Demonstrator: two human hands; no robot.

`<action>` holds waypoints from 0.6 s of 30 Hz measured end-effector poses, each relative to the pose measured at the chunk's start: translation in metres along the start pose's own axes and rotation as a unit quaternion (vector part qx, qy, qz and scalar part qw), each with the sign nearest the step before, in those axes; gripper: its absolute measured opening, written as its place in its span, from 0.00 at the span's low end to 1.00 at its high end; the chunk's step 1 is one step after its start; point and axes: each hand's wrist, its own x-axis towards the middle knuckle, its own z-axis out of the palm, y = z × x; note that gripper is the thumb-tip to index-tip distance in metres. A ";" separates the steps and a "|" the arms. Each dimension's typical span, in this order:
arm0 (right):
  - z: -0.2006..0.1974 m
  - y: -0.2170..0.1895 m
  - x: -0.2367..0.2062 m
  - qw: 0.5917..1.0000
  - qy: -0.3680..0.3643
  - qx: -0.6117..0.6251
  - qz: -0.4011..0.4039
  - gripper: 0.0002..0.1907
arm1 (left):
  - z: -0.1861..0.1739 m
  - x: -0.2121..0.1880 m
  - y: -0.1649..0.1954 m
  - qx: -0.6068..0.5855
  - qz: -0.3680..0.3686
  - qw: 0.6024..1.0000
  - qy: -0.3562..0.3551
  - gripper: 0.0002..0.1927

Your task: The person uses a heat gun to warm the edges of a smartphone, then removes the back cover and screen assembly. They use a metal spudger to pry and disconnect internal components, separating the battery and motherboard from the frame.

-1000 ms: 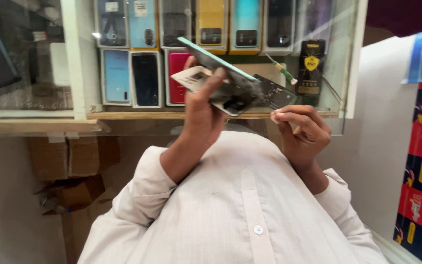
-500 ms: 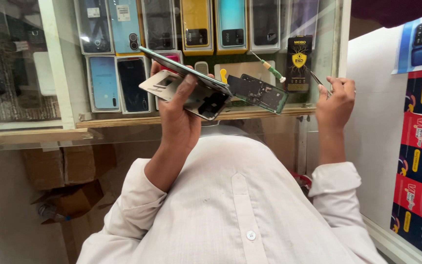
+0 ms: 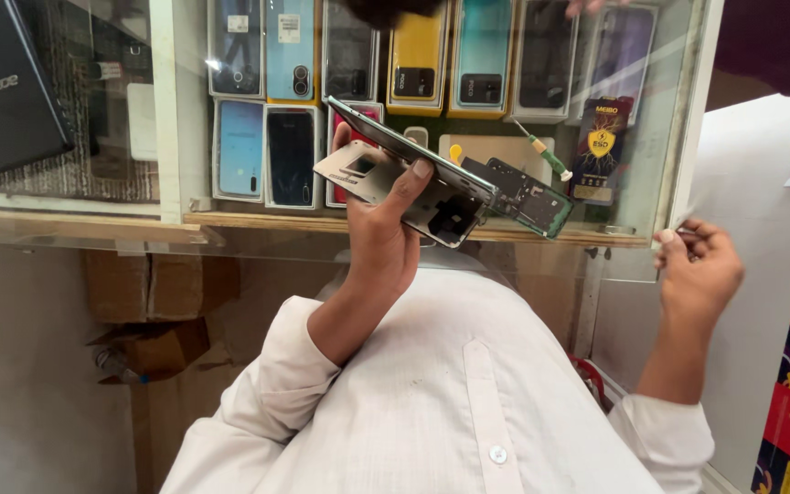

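Head view: a glass display case of boxed phones fills the upper frame. At frame centre an opened smartphone, with its loosened back panel, is gripped in the left hand, its long axis slanting from upper left down to lower right. The right hand, well apart at right, is pinched shut on something too small to identify. A green-handled screwdriver is seen just beyond the phone's right end.

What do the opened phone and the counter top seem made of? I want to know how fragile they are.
Opened phone in the left hand: apparently a thin glass front edge over a matte grey metal or plastic frame, with a dark circuit board exposed. Counter top: clear glass, since the cardboard boxes show through it.
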 end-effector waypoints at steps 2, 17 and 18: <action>0.004 -0.020 -0.012 0.976 -0.023 0.218 0.003 0.08 | 0.003 -0.002 0.000 0.008 0.002 1.000 0.003 0.48; 0.105 -0.168 -0.087 0.876 -0.056 -0.004 -0.479 0.09 | 0.017 -0.006 0.000 0.210 0.177 0.961 -0.018 0.56; 0.108 -0.171 -0.084 0.872 -0.065 0.004 -0.485 0.09 | 0.016 -0.007 0.001 0.218 0.179 0.959 -0.025 0.56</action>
